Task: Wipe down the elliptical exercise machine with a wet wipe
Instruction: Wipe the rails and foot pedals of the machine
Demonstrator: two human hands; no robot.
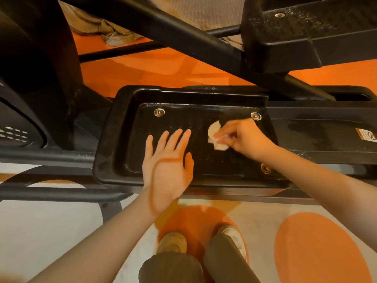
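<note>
Wet wipe [216,135] sits bunched at 3 o'clock in the near foot pedal [114,139], pinched by right hand [247,137] fingers, likely for firm scrubbing. Left hand [167,166] lies flat at 9 o'clock, fingers spread and released, probably steadying the tray. Pedal tray holds nothing else; second pedal [295,33] at 1 o'clock.

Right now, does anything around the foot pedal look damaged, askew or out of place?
Nothing looks damaged. The near foot pedal sits level, bolts in place. The right hand pinches the wet wipe on it; the left hand is spread flat. A crumpled cloth lies on the orange floor beyond.
</note>
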